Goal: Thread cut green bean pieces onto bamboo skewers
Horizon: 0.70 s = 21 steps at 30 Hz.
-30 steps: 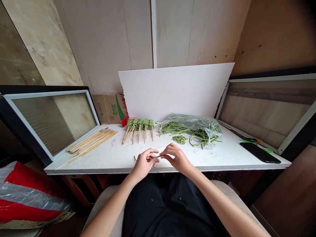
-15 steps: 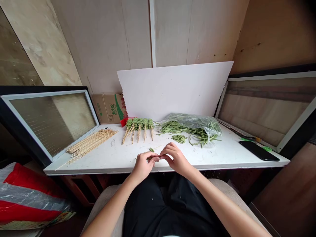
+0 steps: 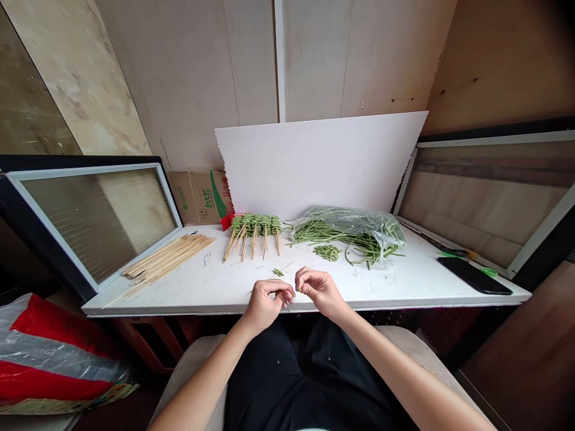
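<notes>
My left hand is over the front edge of the white table, its fingers curled into a pinch. What it holds, if anything, is hidden. Close beside it, slightly apart, my right hand pinches thumb against forefinger, with a tiny greenish bit at the tips that is too small to name. Just beyond the hands lie a few short cut green bean pieces. Farther back is a small pile of cut bean pieces. Long green beans spill from a clear plastic bag behind that pile.
Bare wooden skewers lie at the left. Skewers loaded with green bean pieces are stacked at the back, near a cardboard box. A black phone rests at the right. Framed panels flank the table, and a white board stands behind.
My hands, whose fingertips met before, have separated slightly. The right hand's fingers have curled in and lowered a little. The piles on the table look the same.
</notes>
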Each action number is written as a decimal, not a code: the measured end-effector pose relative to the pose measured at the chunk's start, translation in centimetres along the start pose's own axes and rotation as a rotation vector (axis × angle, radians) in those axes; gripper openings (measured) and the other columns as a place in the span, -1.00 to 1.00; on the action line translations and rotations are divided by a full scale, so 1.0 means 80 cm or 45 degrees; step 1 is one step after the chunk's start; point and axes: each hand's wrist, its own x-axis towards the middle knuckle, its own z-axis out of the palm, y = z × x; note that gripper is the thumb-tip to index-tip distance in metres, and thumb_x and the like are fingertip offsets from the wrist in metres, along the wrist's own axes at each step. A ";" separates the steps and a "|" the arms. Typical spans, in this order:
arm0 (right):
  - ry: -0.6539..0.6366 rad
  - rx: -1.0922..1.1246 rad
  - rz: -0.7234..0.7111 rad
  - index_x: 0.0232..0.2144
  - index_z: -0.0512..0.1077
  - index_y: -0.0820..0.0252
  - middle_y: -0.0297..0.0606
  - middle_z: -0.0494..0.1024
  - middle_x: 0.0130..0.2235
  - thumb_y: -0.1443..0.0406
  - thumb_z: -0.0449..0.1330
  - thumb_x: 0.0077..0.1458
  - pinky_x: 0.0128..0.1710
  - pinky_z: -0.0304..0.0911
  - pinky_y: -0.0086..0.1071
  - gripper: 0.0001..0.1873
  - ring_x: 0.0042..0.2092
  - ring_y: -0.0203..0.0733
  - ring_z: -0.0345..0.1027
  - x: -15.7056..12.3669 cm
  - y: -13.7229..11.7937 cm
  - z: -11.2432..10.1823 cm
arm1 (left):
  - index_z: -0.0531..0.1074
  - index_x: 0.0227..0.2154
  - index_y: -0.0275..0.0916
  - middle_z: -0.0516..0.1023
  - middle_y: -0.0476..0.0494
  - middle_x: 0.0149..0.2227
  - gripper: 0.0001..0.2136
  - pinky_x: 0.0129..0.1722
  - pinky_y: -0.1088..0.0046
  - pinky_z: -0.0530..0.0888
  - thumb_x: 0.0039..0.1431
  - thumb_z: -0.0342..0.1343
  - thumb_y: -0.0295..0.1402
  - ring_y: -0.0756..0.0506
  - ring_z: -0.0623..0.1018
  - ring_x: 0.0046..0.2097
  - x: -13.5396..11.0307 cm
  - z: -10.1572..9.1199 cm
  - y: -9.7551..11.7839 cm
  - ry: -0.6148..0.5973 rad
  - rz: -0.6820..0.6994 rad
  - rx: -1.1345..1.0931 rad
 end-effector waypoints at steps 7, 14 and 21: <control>0.297 -0.588 0.061 -0.23 0.69 0.10 -0.17 0.63 -0.35 0.04 0.25 0.28 -0.20 0.36 -0.19 -0.68 -0.25 -0.06 0.44 0.009 0.039 -0.066 | 0.67 -0.27 -0.30 0.65 -0.20 -0.36 -0.75 -0.40 0.47 0.52 0.30 0.25 -0.19 -0.01 0.55 -0.44 0.003 -0.006 -0.009 0.065 -0.047 0.033; 0.393 -1.039 0.319 -0.14 0.66 0.15 -0.03 0.69 -0.15 0.16 0.18 0.24 -0.10 0.41 -0.10 -0.69 -0.15 0.06 0.53 -0.005 0.106 -0.131 | 0.66 -0.17 -0.27 0.66 -0.25 -0.25 -0.73 -0.19 0.38 0.58 0.36 0.18 -0.17 -0.12 0.64 -0.22 0.006 -0.014 -0.010 0.132 0.000 0.222; 0.200 -1.550 0.282 -0.23 0.69 0.14 -0.06 0.68 -0.11 0.36 0.17 0.23 0.06 0.29 -0.02 -0.73 0.10 0.23 0.36 -0.017 0.117 -0.144 | 0.61 -0.02 -0.22 0.68 -0.23 -0.17 -0.73 -0.21 0.39 0.59 0.40 0.13 -0.21 -0.13 0.66 -0.14 0.006 -0.015 -0.011 0.101 -0.041 0.258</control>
